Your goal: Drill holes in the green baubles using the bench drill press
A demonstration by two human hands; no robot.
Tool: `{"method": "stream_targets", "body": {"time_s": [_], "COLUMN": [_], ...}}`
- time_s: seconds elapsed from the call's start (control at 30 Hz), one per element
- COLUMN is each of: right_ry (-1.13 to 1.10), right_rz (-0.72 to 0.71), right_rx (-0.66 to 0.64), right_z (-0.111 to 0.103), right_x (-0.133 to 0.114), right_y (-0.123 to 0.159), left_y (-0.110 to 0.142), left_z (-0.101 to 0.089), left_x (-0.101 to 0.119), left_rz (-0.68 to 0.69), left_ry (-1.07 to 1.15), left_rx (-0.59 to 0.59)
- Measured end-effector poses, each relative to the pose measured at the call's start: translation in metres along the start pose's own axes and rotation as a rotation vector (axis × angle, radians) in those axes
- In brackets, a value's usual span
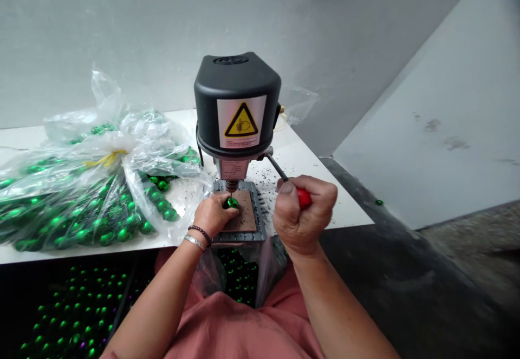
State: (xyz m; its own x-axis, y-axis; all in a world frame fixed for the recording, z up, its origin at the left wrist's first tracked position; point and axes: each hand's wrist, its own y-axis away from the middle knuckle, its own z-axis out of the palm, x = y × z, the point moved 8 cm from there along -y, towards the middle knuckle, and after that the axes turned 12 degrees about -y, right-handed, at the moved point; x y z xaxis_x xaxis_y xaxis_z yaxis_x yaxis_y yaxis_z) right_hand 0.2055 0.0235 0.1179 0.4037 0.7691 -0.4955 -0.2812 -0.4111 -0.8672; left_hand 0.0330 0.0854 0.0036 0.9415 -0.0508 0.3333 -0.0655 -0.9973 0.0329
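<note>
While the left hand (213, 215) pins a green bead (231, 203), the right hand (303, 215) grips the drill-press lever (304, 198); many bagged beads (83, 234) lie further left.

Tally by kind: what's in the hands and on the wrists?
Shiny green ball, in left hand: 1
Red-handled feed lever, in right hand: 1
Dark beaded bracelet, left wrist: 1
Silver bangle, left wrist: 1
Total: 4
</note>
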Motion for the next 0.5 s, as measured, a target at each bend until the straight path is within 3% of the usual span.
{"method": "stream_targets", "body": {"time_s": [0.33,0.4,0.5], "right_ry": [-0.179,-0.163,0.013], "right_rz": [0.103,0.091,0.012], "right_rx": [-0.089,-0.069,0.039], "right_z": [0.005,0.005,0.001], "right_x": [0.021,0.016,-0.004], "right_y": [0.023,0.018,-0.014], "left_y": [0.002,0.002,0.002], "left_z": [-0.001,-0.001,-0.001], "left_x": [0.0,0.002,0.001], "left_rz": [0.007,0.022,0.023], "left_ry": [0.005,-0.005,-0.018], "left_rx": [0.013,0.021,0.053]}}
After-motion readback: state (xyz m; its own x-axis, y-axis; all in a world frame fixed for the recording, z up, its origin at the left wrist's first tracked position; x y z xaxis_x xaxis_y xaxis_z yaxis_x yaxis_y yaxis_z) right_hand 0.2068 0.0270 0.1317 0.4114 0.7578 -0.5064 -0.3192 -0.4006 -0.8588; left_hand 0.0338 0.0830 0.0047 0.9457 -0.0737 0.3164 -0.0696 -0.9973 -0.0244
